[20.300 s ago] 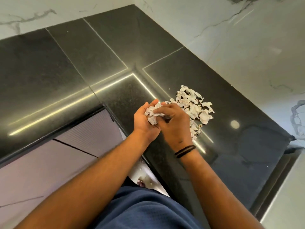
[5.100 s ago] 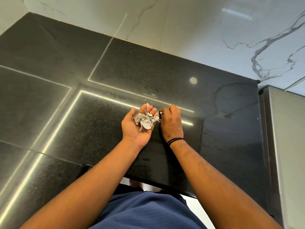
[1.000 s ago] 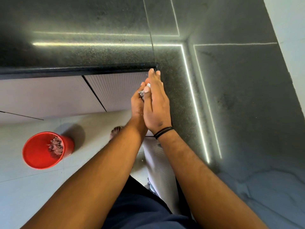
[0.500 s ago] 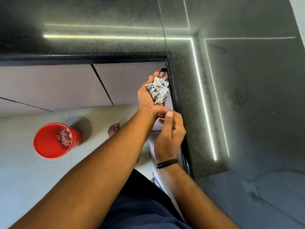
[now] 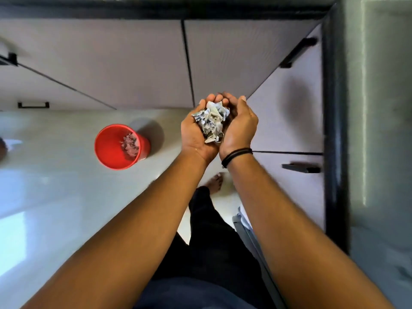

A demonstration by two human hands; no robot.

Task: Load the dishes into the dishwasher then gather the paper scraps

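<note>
— Above the pale glossy floor (image 5: 55, 197), what do you hold?

— Item one: a heap of crumpled grey-white paper scraps (image 5: 210, 121), resting in both my palms. My left hand (image 5: 195, 132) and right hand (image 5: 239, 126) are cupped side by side, edges touching, palms up. The fingers of each curl upward round the heap, their tips meeting at the far side. The scraps fill the hollow between the palms and stand a little above it.

— On the wrists?

— Item two: a thin black cord bracelet (image 5: 236, 153), on my right wrist.

— And the receptacle?

— Item three: a round red plastic bucket (image 5: 121, 146), upright on the floor, to the left of my hands and lower. It holds a small clump of torn paper (image 5: 130, 144) against its right inner wall. My hands are beside it in the view and not over its mouth.

— Fixtures?

— Item four: pale grey ribbed cabinet fronts (image 5: 138, 63), meeting in a corner beyond my fingertips, with black bar handles (image 5: 301, 167) on the right-hand run. Item five: a dark polished stone countertop (image 5: 379, 130), along the top and right edges of the view, with a black edge.

— Anything of yourself?

— Item six: dark trousers (image 5: 214, 237) and one bare foot (image 5: 215, 182) on the floor below my wrists.
</note>
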